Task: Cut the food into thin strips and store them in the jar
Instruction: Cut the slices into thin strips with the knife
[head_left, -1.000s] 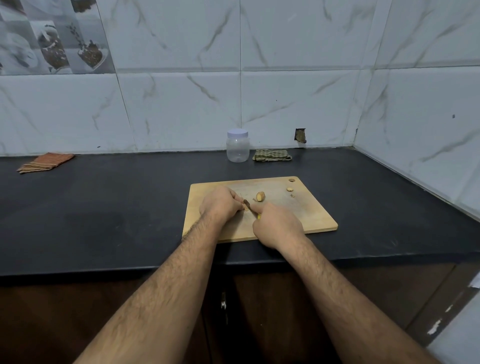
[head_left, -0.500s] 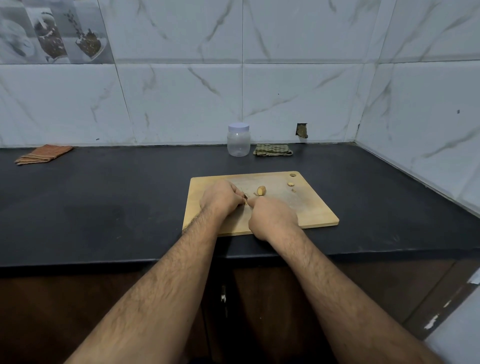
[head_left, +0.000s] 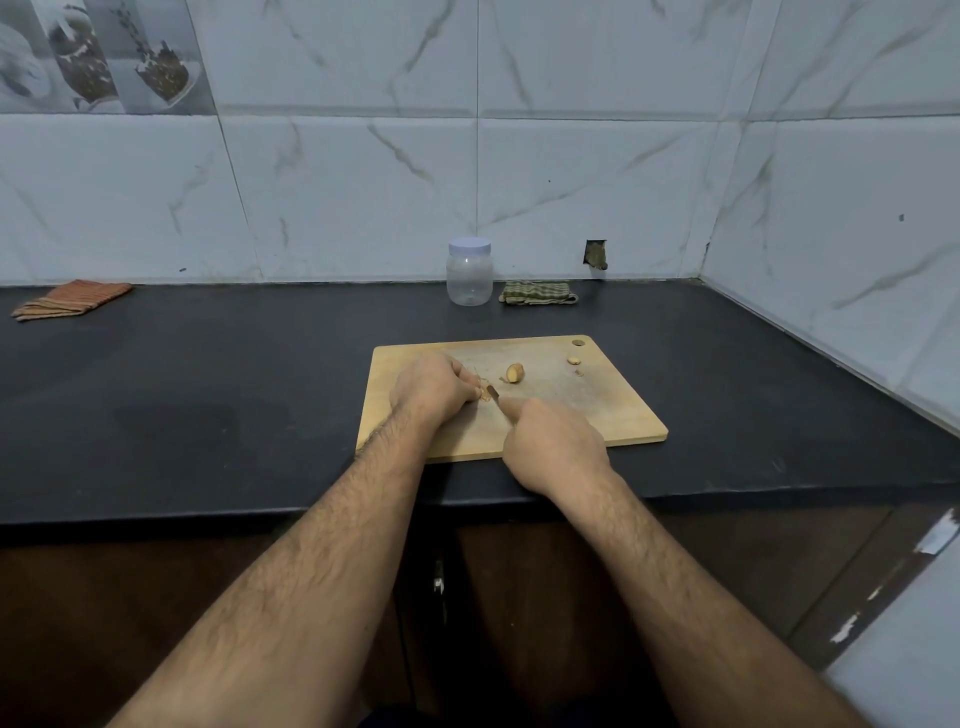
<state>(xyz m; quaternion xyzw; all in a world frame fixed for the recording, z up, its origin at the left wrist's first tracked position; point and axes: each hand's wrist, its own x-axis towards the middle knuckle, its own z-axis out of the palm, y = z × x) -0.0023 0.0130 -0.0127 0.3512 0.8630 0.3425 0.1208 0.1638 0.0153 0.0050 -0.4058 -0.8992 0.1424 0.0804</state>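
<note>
A wooden cutting board (head_left: 613, 415) lies on the black counter. My left hand (head_left: 431, 387) sits on the board, its curled fingers holding a small piece of tan food (head_left: 484, 393) down. My right hand (head_left: 553, 441) grips a knife (head_left: 494, 396); only the blade tip shows, right beside the held piece. A larger chunk of the food (head_left: 515, 372) lies loose on the board beyond the knife, and small bits (head_left: 573, 360) lie near the far right corner. The clear plastic jar (head_left: 469, 273), its pale lid on, stands at the back by the wall.
A folded green checked cloth (head_left: 537, 292) lies right of the jar. An orange striped cloth (head_left: 67, 299) lies at the far left of the counter (head_left: 208, 374). Tiled walls close the back and right sides. A dark cabinet front is below the counter edge.
My right hand has drawn back toward me with the knife, so the blade tip now shows. My left hand stays on the food piece. The camera has tilted slightly.
</note>
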